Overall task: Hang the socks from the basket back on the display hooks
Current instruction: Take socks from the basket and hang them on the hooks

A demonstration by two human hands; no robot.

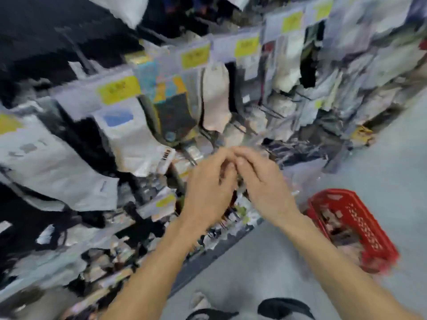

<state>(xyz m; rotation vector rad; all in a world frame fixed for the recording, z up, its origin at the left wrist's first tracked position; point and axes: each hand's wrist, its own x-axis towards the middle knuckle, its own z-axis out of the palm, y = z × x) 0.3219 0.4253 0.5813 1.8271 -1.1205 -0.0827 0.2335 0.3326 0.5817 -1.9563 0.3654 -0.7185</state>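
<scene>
The left hand [208, 183] and right hand [261, 181] are up together in front of the rack [69, 158], fingertips meeting and fingers curled inward as if working at something small between them. The blur is heavy, and I cannot tell whether either hand is clamped on a pack of socks or only closing toward one. Just beyond the fingertips, thin wire hooks [272, 112] stick out from the rack. Some look bare, and others carry packs under yellow price tags [119, 90]. A pale sock [216, 98] hangs above the hands. Off to the right, the red basket [360, 218] sits on the floor [381, 158] close to the foot of the rack, with socks [339, 229] left in it, so by my reckoning the job is only partly done. The toes of the person's shoes [284, 308] show at the bottom. To do this step well, I would hold the pack's header flat with one hand and find its hole with the other. I would line the hole up with the tip of a hook carrying matching stock and slide it straight back until it hangs free. Tilting it risks tearing the card or knocking the packs beside it loose.
</scene>
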